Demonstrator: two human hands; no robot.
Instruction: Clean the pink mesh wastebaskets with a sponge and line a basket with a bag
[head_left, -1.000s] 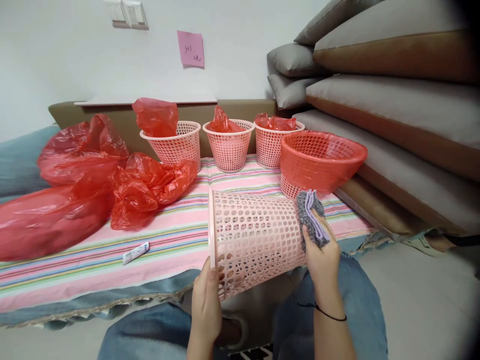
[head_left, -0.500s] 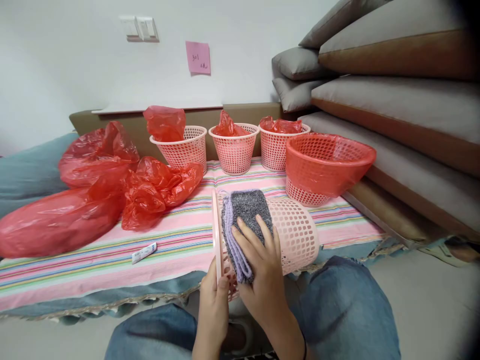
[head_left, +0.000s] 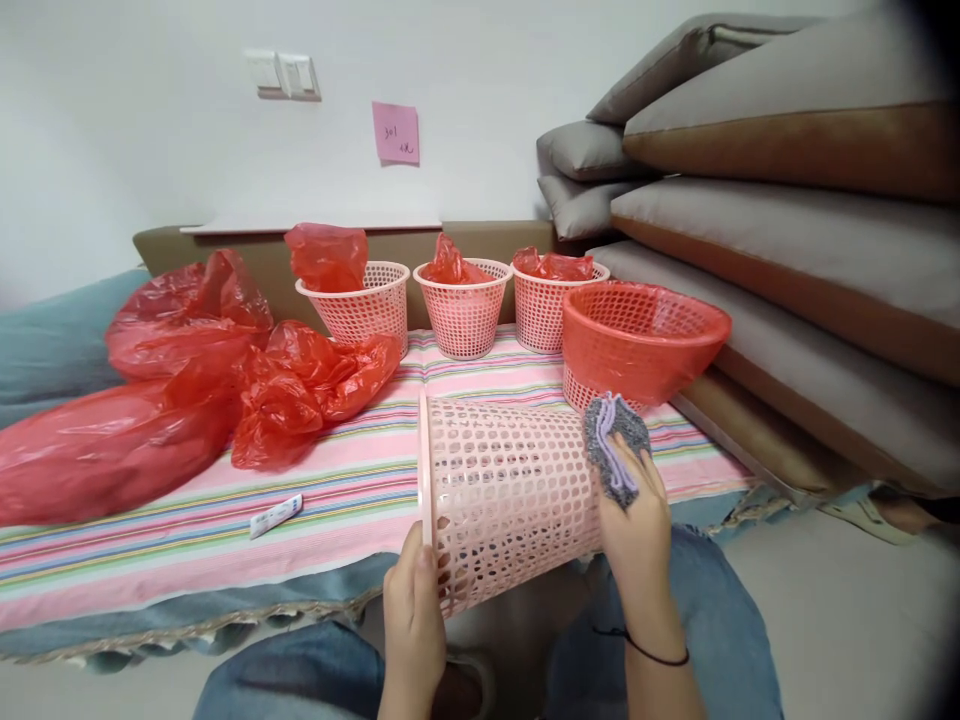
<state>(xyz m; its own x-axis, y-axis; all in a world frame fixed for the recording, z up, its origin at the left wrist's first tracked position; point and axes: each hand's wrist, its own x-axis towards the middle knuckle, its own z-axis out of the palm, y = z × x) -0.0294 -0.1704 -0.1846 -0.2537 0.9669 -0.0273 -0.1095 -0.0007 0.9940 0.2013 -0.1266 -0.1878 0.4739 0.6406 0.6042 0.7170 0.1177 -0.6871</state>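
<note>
A pink perforated plastic wastebasket (head_left: 510,480) lies on its side at the near edge of the striped cloth, its mouth facing left. My left hand (head_left: 414,610) grips its rim from below, thumb on the outside. At the right end, my right hand (head_left: 636,515) holds a folded grey cloth with purple edging (head_left: 616,450) against the basket's base. The fingers of that hand are bent over the cloth. A black band circles my right wrist.
Three pink baskets, one of them here (head_left: 463,310), stand at the back with red bags inside. A red-lined basket (head_left: 637,335) stands at right beside stacked cushions (head_left: 765,240). Crumpled red plastic bags (head_left: 300,390) lie left, with a small white packet (head_left: 276,515) before them.
My right hand has moved the grey cloth rightward along the basket, from near its rim to its base. My left hand stays on the rim.
</note>
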